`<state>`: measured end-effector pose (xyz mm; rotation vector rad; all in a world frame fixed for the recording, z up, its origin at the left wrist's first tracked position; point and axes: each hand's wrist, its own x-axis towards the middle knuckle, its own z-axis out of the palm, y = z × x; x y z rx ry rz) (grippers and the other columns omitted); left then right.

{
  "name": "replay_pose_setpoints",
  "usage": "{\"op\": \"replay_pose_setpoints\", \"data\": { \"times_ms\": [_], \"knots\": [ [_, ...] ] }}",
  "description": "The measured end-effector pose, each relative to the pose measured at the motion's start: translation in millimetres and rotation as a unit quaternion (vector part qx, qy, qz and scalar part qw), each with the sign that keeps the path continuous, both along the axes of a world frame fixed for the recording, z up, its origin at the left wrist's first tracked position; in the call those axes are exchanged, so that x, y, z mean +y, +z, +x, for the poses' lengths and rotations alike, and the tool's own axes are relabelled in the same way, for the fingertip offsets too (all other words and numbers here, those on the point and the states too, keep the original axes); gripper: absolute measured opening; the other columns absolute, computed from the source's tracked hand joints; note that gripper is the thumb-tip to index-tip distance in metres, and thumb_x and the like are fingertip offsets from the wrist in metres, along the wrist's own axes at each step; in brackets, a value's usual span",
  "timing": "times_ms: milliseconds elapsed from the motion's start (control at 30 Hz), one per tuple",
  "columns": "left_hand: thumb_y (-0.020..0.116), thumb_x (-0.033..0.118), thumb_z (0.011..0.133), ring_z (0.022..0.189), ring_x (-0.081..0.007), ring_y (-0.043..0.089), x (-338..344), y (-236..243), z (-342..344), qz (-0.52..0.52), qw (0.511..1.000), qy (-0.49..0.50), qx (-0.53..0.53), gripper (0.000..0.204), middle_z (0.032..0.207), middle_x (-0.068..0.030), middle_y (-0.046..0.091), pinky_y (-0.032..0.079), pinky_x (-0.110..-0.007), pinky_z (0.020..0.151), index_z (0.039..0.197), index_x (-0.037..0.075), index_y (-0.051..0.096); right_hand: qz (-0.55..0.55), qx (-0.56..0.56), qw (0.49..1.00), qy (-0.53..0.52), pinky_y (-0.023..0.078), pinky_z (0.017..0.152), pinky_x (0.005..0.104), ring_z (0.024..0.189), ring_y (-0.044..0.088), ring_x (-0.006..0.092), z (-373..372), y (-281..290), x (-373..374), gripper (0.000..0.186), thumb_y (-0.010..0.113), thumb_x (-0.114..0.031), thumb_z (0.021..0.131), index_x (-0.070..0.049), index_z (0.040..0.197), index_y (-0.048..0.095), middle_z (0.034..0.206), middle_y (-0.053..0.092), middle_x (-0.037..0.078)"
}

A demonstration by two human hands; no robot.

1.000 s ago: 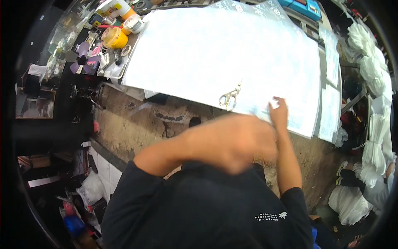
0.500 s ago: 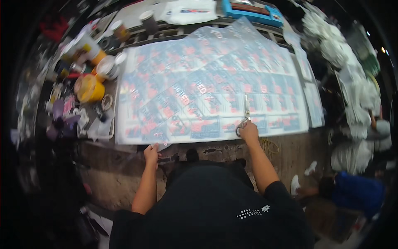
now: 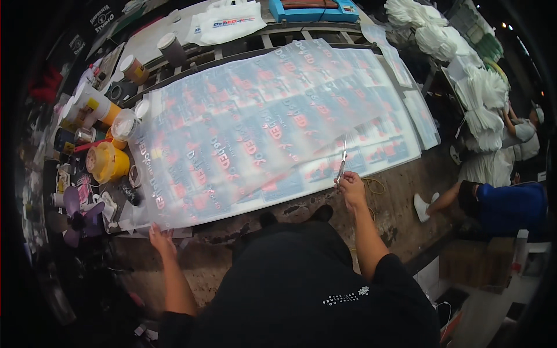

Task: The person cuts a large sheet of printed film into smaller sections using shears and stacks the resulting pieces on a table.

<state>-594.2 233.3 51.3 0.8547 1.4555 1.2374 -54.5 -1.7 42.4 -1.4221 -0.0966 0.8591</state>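
My right hand is closed on a pair of scissors, whose long blades point away from me over the sheets. By the near left corner of a large translucent printed film sheet, my left hand pinches its edge between thumb and fingers. The film has rows of blue and red print. It lies askew over more printed sheets, which show along the right and near sides.
Yellow bucket, ink containers and a purple fan crowd the left. Beyond the sheets are a dark cup, a white printed bag and a blue machine. White bundles and people are at right.
My left hand has moved left and nearer, and the top film has swung with it, now slanting across the sheets below. The scissors stay in my right hand; the whole view has turned somewhat.
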Motion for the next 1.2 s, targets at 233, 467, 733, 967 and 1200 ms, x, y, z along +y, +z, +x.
{"op": "replay_pose_setpoints", "data": {
  "times_ms": [233, 467, 733, 967, 1200],
  "knots": [
    [0.058, 0.037, 0.088, 0.103, -0.0199, 0.052, -18.7, -40.0, 51.9, -0.061, 0.979, -0.014, -0.195, 0.047, 0.113, -0.0064, 0.055, 0.041, -0.036, 0.081, 0.124, 0.01, 0.045, 0.117, 0.075, 0.988, -0.068, 0.052, 0.068, 0.0282, 0.08, 0.059, 0.0187, -2.6, 20.4, -28.6, 0.038, 0.062, 0.009, 0.077, 0.001, 0.107, 0.041, 0.092, 0.055, 0.011],
    [0.055, 0.036, 0.088, 0.106, -0.0246, 0.049, -50.7, -45.9, 222.6, -0.143, 0.933, -0.136, -0.3, 0.045, 0.114, -0.0104, 0.053, 0.039, -0.039, 0.09, 0.124, 0.012, 0.043, 0.149, 0.178, 0.973, 0.003, 0.05, 0.07, 0.0278, 0.08, 0.059, 0.0171, 37.0, 26.3, -57.1, 0.031, 0.063, 0.005, 0.078, -0.001, 0.102, 0.046, 0.088, 0.057, 0.008],
    [0.065, 0.021, 0.084, 0.079, -0.0276, 0.06, -88.8, -22.8, 519.5, -0.193, 0.919, -0.088, -0.331, 0.04, 0.095, -0.0162, 0.055, 0.052, -0.037, 0.067, 0.109, -0.004, 0.046, 0.162, 0.207, 0.959, 0.109, 0.05, 0.072, 0.0263, 0.081, 0.06, 0.016, 115.2, 37.3, -87.9, 0.03, 0.065, 0.001, 0.078, -0.001, 0.103, 0.049, 0.091, 0.059, 0.007],
    [0.057, 0.005, 0.086, 0.072, -0.0277, 0.062, -105.2, -15.2, 627.0, -0.172, 0.951, -0.065, -0.249, 0.024, 0.09, -0.0162, 0.055, 0.054, -0.032, 0.059, 0.103, -0.009, 0.048, 0.083, 0.099, 0.978, 0.167, 0.052, 0.074, 0.0272, 0.08, 0.062, 0.0168, 245.3, 28.6, -148.4, 0.033, 0.062, 0.007, 0.078, 0.002, 0.106, 0.046, 0.093, 0.057, 0.01],
    [0.058, 0.008, 0.086, 0.072, -0.0269, 0.062, -127.7, -11.3, 572.3, -0.203, 0.945, -0.239, -0.099, 0.031, 0.096, -0.015, 0.057, 0.054, -0.032, 0.06, 0.11, -0.008, 0.049, 0.029, 0.05, 0.976, 0.209, 0.05, 0.072, 0.0243, 0.08, 0.057, 0.0114, 309.6, 29.5, -191.1, 0.037, 0.066, 0.006, 0.076, 0.001, 0.107, 0.045, 0.09, 0.054, 0.006]
  ]
}}
